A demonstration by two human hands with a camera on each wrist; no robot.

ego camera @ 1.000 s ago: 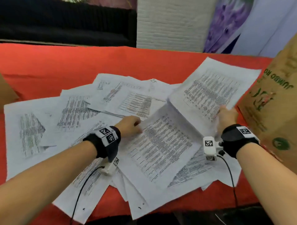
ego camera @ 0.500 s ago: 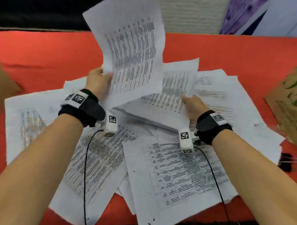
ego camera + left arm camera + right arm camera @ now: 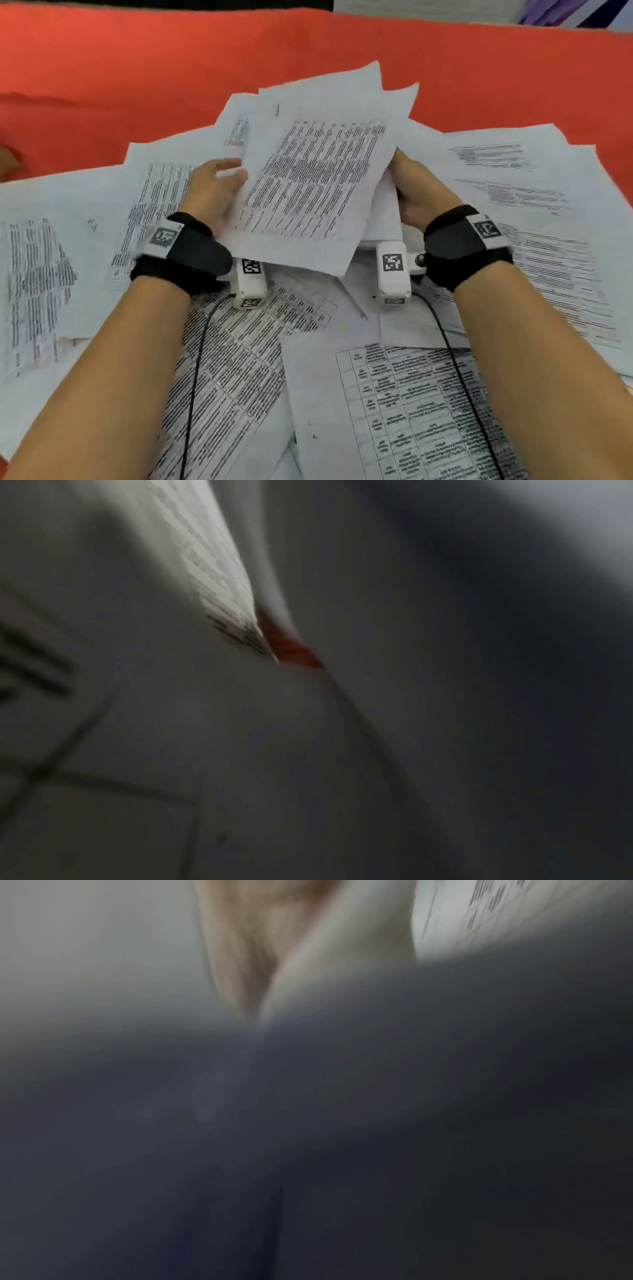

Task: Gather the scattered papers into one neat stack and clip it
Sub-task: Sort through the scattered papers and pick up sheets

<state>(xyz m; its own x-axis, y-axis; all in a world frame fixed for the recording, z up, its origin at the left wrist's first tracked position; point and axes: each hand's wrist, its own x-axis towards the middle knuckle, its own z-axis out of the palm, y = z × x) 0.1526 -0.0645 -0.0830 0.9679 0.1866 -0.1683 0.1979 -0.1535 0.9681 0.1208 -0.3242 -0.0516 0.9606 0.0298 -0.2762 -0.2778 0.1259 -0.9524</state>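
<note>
While the right hand point(image 3: 419, 198) grips the right edge of a loosely fanned bundle point(image 3: 315, 185) at centre frame and the left hand point(image 3: 212, 192) steadies its left edge, grasp unclear, it could spill apart among scattered papers point(image 3: 394, 394) covering the red counter point(image 3: 137, 68).

The left forearm point(image 3: 102, 359) and right forearm point(image 3: 534, 342) reach forward side by side. The left hand point(image 3: 212, 192) lays straight fingers point(image 3: 223, 164) against the held sheets point(image 3: 318, 192); the right hand point(image 3: 416, 195) curls round their opposite edge.
</note>
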